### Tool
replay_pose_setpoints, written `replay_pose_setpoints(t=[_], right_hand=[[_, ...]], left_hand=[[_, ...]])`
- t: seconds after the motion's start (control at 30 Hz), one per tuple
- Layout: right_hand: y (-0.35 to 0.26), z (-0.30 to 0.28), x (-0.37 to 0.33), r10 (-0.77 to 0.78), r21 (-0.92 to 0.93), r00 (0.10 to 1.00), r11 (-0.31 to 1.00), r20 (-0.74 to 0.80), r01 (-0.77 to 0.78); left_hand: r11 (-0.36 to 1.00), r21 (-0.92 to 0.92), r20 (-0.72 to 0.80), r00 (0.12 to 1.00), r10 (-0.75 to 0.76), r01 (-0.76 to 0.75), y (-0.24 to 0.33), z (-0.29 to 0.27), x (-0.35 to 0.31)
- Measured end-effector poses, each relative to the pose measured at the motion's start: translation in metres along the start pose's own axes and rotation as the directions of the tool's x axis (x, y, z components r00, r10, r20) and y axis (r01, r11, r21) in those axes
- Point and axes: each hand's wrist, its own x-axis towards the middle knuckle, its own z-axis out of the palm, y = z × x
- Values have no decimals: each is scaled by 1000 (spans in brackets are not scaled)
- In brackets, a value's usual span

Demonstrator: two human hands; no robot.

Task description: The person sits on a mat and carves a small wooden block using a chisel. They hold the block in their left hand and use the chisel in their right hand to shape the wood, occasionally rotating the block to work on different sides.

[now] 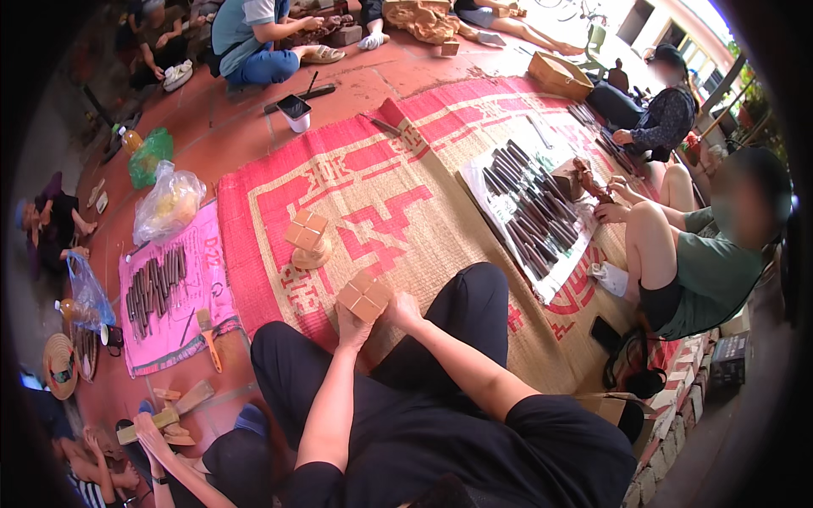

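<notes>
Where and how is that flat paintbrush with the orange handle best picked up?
Grip the flat paintbrush by its slim orange handle, probably from above, on the person's side, with the left hand, which looks nearer. The handle points roughly toward the person and extends past the pink cloth onto red tiles; the tan bristles point away.

Around you spreads a floor of reddish tiles (360, 106), with 1 woven mat (449, 245), red and straw-coloured, laid across it. At your lower right runs a low brick edging (675, 423). Farther off at your upper right stands a pale building (675, 32) near green plants (749, 100); bright daylight bleaches that corner.
</notes>
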Motion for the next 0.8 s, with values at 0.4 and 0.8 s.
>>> replay_pose_setpoints(t=[0.4,0.8], right_hand=[[-6,1,-8,49,-28,999,998,23,-48],[4,-4,4,103,185,992,976,67,-113]], left_hand=[[969,-248,-50,998,-38,24,11,6,-4],[993,-117,-120,993,-2,-12,13,5,-6]])
